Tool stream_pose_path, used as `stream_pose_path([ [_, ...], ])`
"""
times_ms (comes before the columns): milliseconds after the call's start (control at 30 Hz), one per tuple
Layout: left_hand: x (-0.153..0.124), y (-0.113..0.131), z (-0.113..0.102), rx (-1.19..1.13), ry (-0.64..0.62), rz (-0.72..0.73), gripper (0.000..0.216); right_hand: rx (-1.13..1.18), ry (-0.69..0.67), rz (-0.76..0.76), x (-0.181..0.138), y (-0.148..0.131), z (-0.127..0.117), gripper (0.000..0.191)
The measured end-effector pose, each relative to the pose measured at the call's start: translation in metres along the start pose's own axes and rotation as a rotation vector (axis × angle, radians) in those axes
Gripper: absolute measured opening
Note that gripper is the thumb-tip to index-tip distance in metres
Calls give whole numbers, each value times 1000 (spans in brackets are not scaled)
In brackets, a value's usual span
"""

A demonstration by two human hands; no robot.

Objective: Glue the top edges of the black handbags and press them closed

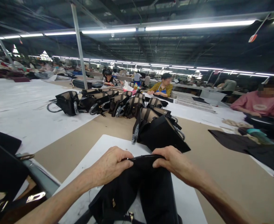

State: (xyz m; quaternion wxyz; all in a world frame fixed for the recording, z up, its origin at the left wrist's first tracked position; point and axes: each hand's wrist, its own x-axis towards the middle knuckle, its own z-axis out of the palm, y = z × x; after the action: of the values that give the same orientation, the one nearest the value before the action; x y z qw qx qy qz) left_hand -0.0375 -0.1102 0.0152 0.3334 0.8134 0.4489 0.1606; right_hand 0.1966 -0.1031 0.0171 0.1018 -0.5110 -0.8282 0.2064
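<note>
A black handbag (141, 193) stands in front of me on a white sheet (97, 152). My left hand (110, 165) is closed on the left side of its top edge, fingers curled over the rim. My right hand (173, 161) grips the right side of the same edge. Both hands pinch the bag's opening between them. Gold metal fittings show low on the bag's front.
A row of several black-and-striped handbags (118, 105) lies across the brown table (221, 168), the nearest (160, 132) just beyond my hands. More black bags with metal buckles (1, 180) sit at my left. Black fabric pieces (251, 146) lie right. Other people work at far tables.
</note>
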Motion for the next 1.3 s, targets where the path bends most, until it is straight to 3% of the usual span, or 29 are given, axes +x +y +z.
stream_pose_path([
  [133,0,2,1,38,8,-15,22,-117,77,11,0,-9,2,4],
  [267,-1,3,2,55,27,-26,23,-188,108,-73,5,-16,5,5],
  [533,-1,3,3,133,46,-13,25,-386,125,-261,14,-6,12,26],
  [900,8,18,3,593,33,-20,24,-384,156,-241,14,-13,13,31],
  [1033,20,18,17,671,56,14,30,-376,156,-235,16,-15,12,30],
  [1100,26,16,22,724,60,3,21,-389,148,-203,17,-18,12,29],
  [1167,31,16,21,744,66,-11,12,-408,136,-167,18,-20,12,27],
  [1300,33,18,13,639,53,-51,23,-434,138,-215,17,-18,14,26],
])
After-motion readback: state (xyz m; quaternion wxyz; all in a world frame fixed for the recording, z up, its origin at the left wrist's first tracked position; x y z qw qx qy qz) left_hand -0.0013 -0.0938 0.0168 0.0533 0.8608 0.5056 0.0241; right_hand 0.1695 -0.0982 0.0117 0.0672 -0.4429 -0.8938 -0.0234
